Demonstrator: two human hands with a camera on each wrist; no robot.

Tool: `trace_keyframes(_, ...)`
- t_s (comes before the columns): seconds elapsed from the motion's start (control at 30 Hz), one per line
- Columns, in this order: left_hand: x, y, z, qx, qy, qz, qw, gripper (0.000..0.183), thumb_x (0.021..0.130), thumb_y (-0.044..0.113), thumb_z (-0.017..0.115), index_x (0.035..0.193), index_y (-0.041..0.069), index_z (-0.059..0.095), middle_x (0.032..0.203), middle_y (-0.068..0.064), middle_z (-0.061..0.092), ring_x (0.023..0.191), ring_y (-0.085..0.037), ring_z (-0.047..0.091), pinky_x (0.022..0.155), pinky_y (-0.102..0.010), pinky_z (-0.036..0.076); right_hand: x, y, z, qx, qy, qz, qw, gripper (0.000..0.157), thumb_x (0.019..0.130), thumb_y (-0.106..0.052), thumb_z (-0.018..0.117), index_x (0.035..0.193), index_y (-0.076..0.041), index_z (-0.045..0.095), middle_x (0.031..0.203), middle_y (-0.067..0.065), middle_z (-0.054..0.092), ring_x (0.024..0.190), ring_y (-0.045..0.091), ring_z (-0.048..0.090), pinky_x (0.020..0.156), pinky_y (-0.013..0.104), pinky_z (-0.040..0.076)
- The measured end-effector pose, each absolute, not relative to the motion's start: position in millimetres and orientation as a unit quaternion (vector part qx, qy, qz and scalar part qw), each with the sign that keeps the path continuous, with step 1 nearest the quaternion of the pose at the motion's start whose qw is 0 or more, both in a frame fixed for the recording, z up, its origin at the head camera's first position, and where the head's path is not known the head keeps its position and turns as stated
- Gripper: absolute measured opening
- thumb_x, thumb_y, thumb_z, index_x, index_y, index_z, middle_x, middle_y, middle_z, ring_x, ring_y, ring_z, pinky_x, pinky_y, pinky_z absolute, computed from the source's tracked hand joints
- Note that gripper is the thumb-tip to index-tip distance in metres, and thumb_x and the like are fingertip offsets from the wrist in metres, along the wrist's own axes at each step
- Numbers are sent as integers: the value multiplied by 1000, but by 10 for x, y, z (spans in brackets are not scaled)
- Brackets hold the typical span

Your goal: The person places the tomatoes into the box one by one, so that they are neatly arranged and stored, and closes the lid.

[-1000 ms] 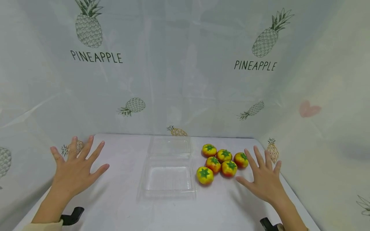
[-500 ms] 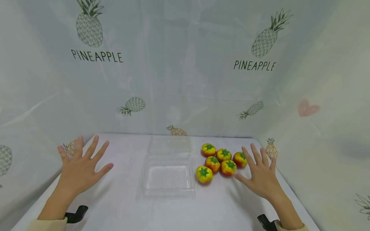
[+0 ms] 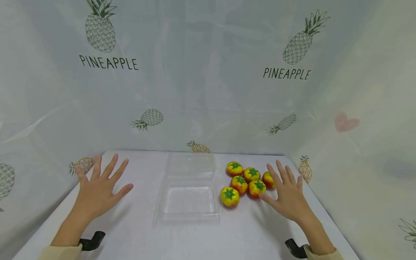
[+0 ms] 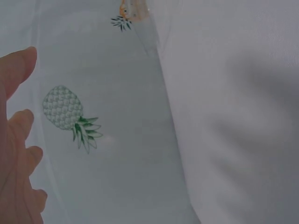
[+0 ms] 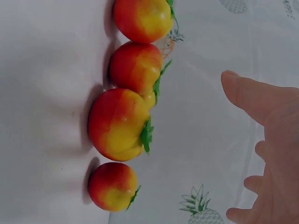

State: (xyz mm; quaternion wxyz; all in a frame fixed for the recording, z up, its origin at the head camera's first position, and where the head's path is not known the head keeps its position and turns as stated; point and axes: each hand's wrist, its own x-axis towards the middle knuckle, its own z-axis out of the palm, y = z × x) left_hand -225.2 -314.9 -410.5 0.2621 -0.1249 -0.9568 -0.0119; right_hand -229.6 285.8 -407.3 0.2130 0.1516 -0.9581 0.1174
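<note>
Several round red-and-yellow fruits with green leafy tops, like model persimmons or tomatoes (image 3: 230, 197), sit grouped on the white table. To their left lies a clear plastic clamshell box (image 3: 190, 200), its lid (image 3: 191, 166) folded back toward the wall. My left hand (image 3: 99, 195) hovers over the table's left side, fingers spread, holding nothing. Over the right side my right hand (image 3: 289, 198) is also spread and holds nothing. It is nearest to the fruits and partly covers the rightmost one in the head view. In the right wrist view the fruits (image 5: 117, 123) stand apart from the hand.
A pale curtain (image 3: 208, 79) printed with pineapples hangs behind the table and along both sides. The white table (image 3: 182, 242) has its back edge close to this curtain. Each wrist wears a black strap mount (image 3: 93, 241).
Both hands have drifted inward, the left one to the right and the right one to the left, nearer the fruits. The box and the fruits have stayed in place.
</note>
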Motion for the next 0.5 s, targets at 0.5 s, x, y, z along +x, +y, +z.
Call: trace_keyframes(0.5, -2271, -2870, -4179, -162, -946, -198, 198, 89, 102, 49, 66, 172, 27, 16, 178, -13, 11, 159, -55, 1, 105, -88, -16, -2375, 2704, -4115, 186, -951, 138, 204, 101, 88, -45, 84, 170, -24, 28, 173, 21, 23, 153, 59, 22, 109, 89, 14)
